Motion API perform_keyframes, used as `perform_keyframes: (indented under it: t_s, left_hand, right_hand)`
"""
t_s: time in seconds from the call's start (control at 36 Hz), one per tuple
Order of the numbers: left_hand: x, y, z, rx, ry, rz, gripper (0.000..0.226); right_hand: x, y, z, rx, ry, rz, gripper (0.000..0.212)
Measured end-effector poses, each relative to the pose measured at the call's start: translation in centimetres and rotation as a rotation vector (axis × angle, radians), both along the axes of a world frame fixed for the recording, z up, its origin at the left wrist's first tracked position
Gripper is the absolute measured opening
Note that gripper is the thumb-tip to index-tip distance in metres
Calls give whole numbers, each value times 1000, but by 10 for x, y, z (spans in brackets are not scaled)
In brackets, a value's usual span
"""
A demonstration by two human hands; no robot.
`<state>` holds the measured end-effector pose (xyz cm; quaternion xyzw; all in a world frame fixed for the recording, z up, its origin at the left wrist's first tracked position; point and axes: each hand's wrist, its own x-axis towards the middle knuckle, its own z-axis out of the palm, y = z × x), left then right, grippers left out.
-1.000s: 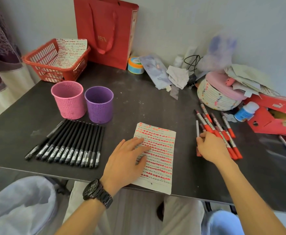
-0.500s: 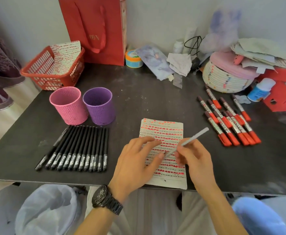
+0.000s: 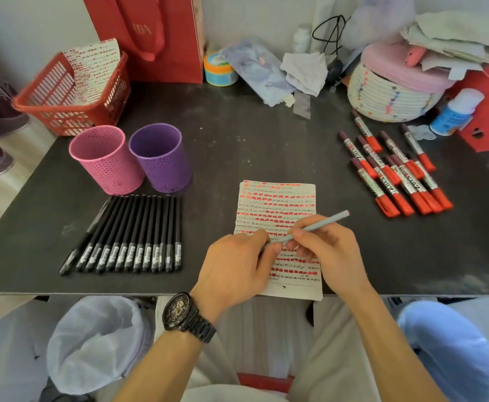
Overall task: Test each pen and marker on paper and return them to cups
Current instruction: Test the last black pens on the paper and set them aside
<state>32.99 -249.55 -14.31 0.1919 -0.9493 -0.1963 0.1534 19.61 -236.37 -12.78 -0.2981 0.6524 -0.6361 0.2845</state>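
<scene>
A pale grey pen (image 3: 317, 226) sits slanted just right of the frame's centre, its free end pointing to the upper right. The right hand (image 3: 330, 256) grips its barrel with curled fingers, and the left hand (image 3: 237, 268) pinches its lower end; both hands are over the lower half of the paper sheet (image 3: 278, 198), which is covered in rows of red marks. To the left lies a row of black pens (image 3: 133, 233), with a pink cup (image 3: 107, 161) and a purple cup (image 3: 160, 158) touching side by side above them. Red-capped markers (image 3: 397, 175) lie clustered at the right on the dark table (image 3: 237, 140).
</scene>
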Motion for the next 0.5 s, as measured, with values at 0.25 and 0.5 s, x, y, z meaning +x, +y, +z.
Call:
perform_keyframes:
  t_s: [0.25,0.5]
  left_hand:
    - [1,-2,-2,6,12,-2,57]
    - [1,-4,-5,62,103,36,45]
  right_hand:
    - [2,0,-1,-30,-30,-55,12]
    - [3,4,-1,-233,-177,-274,19]
